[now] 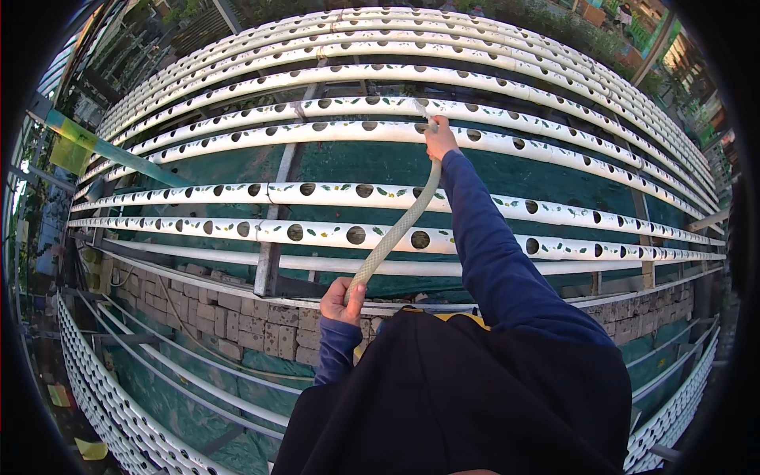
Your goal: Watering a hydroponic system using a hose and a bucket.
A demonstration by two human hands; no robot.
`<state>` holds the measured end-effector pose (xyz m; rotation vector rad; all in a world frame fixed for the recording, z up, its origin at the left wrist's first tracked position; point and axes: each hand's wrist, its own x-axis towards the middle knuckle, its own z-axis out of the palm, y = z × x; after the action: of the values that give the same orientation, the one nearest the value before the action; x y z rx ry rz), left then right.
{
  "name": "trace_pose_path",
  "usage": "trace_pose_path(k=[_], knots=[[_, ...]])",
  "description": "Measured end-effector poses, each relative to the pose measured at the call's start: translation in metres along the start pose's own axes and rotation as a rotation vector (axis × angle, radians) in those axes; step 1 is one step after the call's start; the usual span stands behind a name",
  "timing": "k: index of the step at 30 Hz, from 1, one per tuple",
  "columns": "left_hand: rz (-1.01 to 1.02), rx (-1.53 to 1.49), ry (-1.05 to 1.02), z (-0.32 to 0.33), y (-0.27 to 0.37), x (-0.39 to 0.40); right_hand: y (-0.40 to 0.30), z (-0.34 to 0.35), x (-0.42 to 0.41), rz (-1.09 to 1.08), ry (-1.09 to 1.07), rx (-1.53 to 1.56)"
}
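A pale braided hose (396, 233) runs between my two hands over rows of white hydroponic pipes. My right hand (440, 139) grips it close to its end, at arm's length above a white pipe with round holes (338, 129). Water (419, 107) sprays from the hose end onto the pipe just beyond. Nearer my body, my left hand (346, 301) is closed around a lower stretch of the hose. Small green and yellow bits lie along the nearer pipes (326, 232). Beyond my left hand the rest of the hose is hidden by my dark clothing.
Metal crossbars (276, 219) support the pipes above green sheeting (350, 160). A paved brick walkway (249, 320) passes under me, with a thin hose (184, 320) on it. At left a greenish pole (119, 148) slants across. More holed pipes (119, 409) stand behind on the lower left.
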<state>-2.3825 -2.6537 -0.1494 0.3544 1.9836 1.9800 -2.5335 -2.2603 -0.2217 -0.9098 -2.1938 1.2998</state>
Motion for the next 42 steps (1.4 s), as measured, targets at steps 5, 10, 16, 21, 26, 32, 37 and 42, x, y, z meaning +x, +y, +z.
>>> trace_pose_path(k=[5,10,16,21,26,32,37,42], knots=[[-0.067,0.085,-0.2,0.045,0.001,0.021,0.062,-0.097,0.005,0.019,0.325,-0.104],[-0.008,0.13,-0.319,0.089,-0.006,0.034,0.064,-0.173,0.001,0.008,0.526,-0.141],[-0.017,0.139,-0.37,0.111,-0.004,0.037,0.069,-0.194,0.017,0.002,0.481,-0.187],[-0.015,0.101,-0.268,0.101,0.0,0.033,0.04,-0.148,0.026,0.029,0.241,-0.102],[-0.011,0.101,-0.113,0.08,0.001,0.028,-0.025,-0.091,0.024,0.051,-0.061,-0.002],[0.001,0.035,0.017,0.059,0.005,0.023,-0.058,-0.011,0.047,-0.133,-0.188,0.02],[-0.001,0.011,0.124,0.04,0.001,0.018,-0.117,0.039,0.032,-0.15,-0.407,0.038],[0.02,-0.012,0.181,0.037,0.002,0.021,-0.127,0.075,0.05,-0.327,-0.34,0.032]])
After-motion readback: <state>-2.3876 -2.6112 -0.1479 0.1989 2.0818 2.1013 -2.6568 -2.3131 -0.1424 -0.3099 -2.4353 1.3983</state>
